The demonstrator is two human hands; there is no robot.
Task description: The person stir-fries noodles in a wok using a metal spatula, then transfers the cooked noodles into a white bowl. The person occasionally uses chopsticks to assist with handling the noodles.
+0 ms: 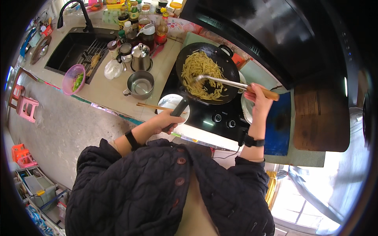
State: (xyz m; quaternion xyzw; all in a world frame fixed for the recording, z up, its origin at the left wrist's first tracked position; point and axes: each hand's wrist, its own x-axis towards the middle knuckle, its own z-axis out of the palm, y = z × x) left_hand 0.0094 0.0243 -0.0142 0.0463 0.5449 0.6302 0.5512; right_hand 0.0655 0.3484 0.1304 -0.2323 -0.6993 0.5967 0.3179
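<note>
A black wok sits on the black cooktop, holding a heap of yellowish shredded food. My left hand is closed around the wok's dark handle, over the near edge of the stove. With my right hand I grip the wooden handle of a metal spatula; its blurred head rests among the shreds. Under the wok handle stands a white bowl with wooden chopsticks lying across it.
Left of the stove are an empty metal pot, a steel lidded pot and a pink basket of green vegetables by the sink. Bottles crowd the back. A range hood overhangs; a cutting board lies right.
</note>
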